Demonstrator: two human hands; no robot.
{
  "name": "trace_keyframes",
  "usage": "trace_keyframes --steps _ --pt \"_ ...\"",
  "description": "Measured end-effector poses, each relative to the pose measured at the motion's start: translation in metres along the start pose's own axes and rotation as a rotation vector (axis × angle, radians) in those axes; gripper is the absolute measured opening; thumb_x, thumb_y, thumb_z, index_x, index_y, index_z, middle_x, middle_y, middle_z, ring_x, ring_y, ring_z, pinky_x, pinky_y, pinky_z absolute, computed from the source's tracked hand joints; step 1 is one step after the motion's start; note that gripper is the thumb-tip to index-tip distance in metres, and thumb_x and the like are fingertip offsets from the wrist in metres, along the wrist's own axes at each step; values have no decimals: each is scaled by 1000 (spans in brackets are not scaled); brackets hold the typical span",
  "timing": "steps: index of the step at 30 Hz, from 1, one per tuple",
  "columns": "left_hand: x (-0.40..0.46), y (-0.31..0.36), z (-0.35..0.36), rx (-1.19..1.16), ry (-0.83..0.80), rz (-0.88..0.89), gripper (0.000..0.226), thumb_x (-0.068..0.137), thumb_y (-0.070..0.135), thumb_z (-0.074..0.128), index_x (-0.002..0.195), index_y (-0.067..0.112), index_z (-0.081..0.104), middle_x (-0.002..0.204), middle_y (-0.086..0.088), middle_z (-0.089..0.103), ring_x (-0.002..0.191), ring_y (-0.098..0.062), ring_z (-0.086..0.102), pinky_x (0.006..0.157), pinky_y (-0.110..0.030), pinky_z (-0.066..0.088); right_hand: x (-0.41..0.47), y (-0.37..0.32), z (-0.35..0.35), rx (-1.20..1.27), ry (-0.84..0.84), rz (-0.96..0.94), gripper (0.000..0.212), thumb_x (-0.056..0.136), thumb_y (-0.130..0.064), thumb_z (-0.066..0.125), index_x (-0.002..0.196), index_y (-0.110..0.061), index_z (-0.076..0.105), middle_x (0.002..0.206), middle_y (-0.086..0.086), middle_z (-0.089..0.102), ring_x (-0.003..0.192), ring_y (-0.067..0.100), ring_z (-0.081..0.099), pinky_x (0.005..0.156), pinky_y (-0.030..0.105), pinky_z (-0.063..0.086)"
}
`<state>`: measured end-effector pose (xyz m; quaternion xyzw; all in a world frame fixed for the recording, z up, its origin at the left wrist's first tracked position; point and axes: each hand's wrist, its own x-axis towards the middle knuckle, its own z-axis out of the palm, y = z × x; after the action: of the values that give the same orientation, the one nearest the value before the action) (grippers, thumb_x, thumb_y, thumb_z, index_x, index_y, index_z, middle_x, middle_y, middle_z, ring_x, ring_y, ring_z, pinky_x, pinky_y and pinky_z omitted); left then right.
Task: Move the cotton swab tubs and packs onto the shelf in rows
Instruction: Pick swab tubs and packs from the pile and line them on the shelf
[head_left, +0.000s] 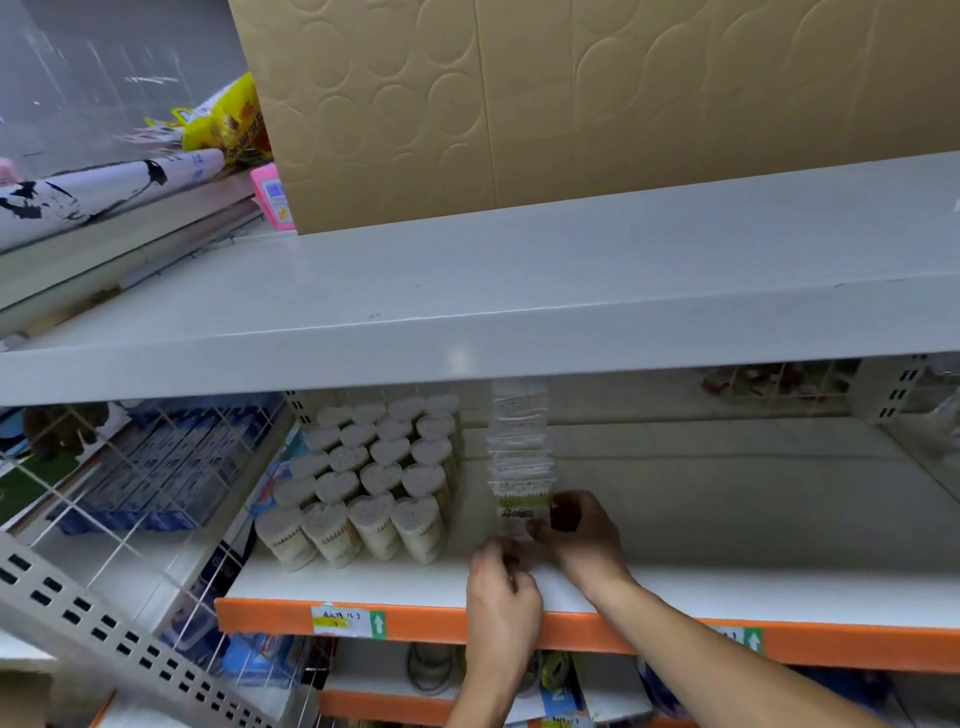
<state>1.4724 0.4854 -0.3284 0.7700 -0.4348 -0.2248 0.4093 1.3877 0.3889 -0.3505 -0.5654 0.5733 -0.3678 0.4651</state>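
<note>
Several heart-shaped cotton swab tubs stand in tidy rows at the left of the white shelf with an orange front edge. To their right a line of clear cotton swab packs runs toward the back. My right hand grips the frontmost pack from the right side. My left hand pinches the lower left edge of that same pack, at the shelf's front.
A white upper shelf overhangs the working shelf, with a cardboard box on it. A wire grid divider bounds the left, blue boxes behind it. The shelf right of the packs is bare. Lower shelves hold assorted goods.
</note>
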Motion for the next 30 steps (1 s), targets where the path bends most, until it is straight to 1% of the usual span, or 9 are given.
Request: trace_keyframes --steps 3,5,8,12,14,16,21,26,30 --pt "-4 8 2 85 -103 64 28 88 5 48 108 18 63 106 2 64 102 -15 58 88 -25 44 1 0 -15 -14 6 31 37 72 -35 83 99 -29 58 91 -9 67 79 4 62 63 17 44" --pt "-5 15 7 140 -174 111 28 87 6 48 106 18 65 107 3 66 102 -15 59 88 -24 46 3 2 -31 -52 3 37 31 76 -28 79 101 -27 60 96 -6 68 78 4 60 61 16 41" --pt "-6 29 17 205 -245 216 30 85 7 48 105 17 67 108 3 70 103 -14 61 87 -22 45 6 6 -60 -162 -15 25 28 80 -19 73 106 -21 65 101 -2 71 85 12 61 71 21 41" --pt "-4 47 35 288 -310 324 33 86 8 46 108 17 68 112 0 71 105 -17 62 87 -22 44 7 3 -102 -315 -71 12 29 80 -20 73 108 -22 68 99 -5 69 91 13 62 77 21 42" --pt "-2 57 47 310 -345 357 33 86 7 47 111 16 67 114 -3 70 106 -20 63 87 -23 45 6 2 -125 -388 -98 -9 30 80 -21 74 109 -21 69 104 -2 70 97 15 65 82 22 46" --pt "-1 68 59 327 -374 385 32 87 8 47 112 15 67 116 -5 68 108 -22 62 89 -25 45 2 2 -150 -488 -117 -43 32 81 -22 73 112 -20 68 110 0 70 102 17 65 84 21 46" --pt "-5 103 97 401 -435 451 33 89 9 49 116 16 66 121 -9 66 113 -26 60 90 -27 45 -13 9 -217 -732 -242 -60 44 85 -26 65 128 -18 60 130 4 63 117 19 59 95 24 47" --pt "-27 135 136 435 -485 496 30 90 15 49 115 16 65 120 -9 67 112 -27 61 87 -29 47 -30 22 -278 -752 -192 -20 47 85 -32 65 131 -18 60 132 2 63 118 17 59 88 19 42" --pt "-50 158 167 472 -534 527 30 90 17 50 116 16 65 120 -9 68 112 -28 62 87 -30 50 -45 37 -322 -739 -142 34 50 83 -35 66 130 -18 60 130 2 63 119 17 59 95 24 46"
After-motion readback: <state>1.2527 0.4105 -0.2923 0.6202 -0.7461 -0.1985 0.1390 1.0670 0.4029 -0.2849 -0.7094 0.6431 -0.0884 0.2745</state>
